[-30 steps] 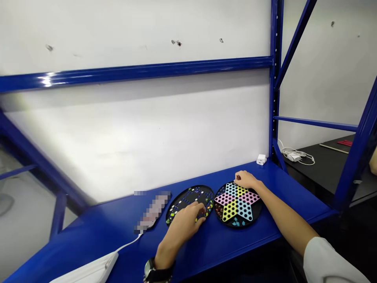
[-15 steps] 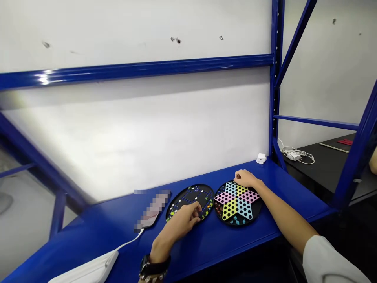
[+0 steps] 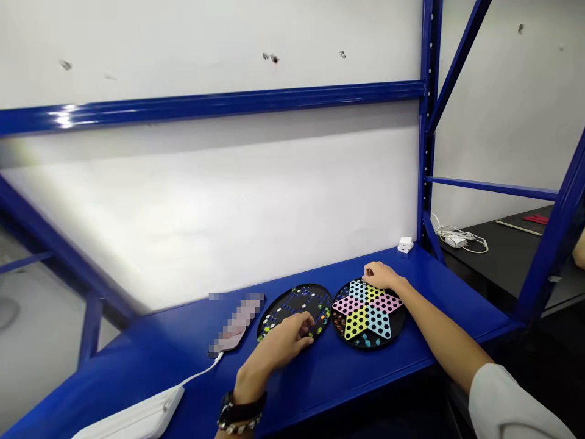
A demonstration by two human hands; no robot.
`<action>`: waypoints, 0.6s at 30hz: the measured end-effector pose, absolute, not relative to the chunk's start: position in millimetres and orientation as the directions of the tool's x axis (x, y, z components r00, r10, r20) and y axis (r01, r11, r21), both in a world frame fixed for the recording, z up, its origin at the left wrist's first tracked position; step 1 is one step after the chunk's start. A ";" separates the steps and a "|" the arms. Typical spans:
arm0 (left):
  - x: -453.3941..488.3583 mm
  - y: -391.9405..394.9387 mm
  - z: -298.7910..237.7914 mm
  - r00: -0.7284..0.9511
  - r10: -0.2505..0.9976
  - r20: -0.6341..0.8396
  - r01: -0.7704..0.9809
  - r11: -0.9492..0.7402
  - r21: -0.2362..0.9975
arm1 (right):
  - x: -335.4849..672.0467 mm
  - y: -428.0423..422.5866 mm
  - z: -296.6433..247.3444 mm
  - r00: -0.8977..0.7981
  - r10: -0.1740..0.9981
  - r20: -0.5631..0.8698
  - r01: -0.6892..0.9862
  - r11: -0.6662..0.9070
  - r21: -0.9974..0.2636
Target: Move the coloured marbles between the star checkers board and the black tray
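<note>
My left hand (image 3: 276, 347) hovers over the near edge of a round black game board (image 3: 292, 305), its fingers curled close to the small coloured pieces there. Whether those fingers pinch a piece is hidden. My right hand (image 3: 380, 275) rests on the far points of a black Chinese checkers board (image 3: 365, 314) with a star of pastel colours, beside the round board. Small coloured marbles sit in its black edge areas. A wristwatch (image 3: 240, 410) circles my left wrist.
A pixelated flat object (image 3: 237, 323) lies left of the boards, its white cable running to a white device (image 3: 137, 421). A white plug (image 3: 404, 245) stands at the back. Blue shelf uprights rise right; beyond, a black table holds cables (image 3: 459, 241) and a person's arm (image 3: 580, 256) shows.
My left hand has drawn slightly left and back from the round board's pieces. My right hand stays on the star board. The view has shifted only a little.
</note>
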State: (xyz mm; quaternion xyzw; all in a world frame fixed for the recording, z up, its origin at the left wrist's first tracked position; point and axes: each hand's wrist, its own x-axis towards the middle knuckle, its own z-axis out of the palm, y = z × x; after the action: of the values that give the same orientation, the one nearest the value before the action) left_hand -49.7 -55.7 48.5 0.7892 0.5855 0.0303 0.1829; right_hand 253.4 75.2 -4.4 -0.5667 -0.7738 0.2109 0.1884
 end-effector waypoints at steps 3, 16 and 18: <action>-58.8 -57.6 52.8 0.297 0.932 -0.210 0.924 -0.225 0.310 | 252.9 73.7 -2.8 -0.282 0.958 0.044 0.803 0.261 -0.537; -56.6 -60.3 54.4 0.292 0.917 -0.272 0.929 -0.204 0.309 | 253.1 73.0 -1.5 -0.295 0.954 0.050 0.797 0.275 -0.538; -55.9 -61.0 56.7 0.302 0.909 -0.286 0.928 -0.212 0.307 | 252.8 72.5 -0.8 -0.294 0.955 0.046 0.798 0.272 -0.537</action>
State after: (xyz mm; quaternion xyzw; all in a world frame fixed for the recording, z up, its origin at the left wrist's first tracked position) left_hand -55.9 -61.0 56.7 0.7781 0.5903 -0.0216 0.2135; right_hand 252.8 72.5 -0.8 -0.5649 -0.7758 0.2120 0.1843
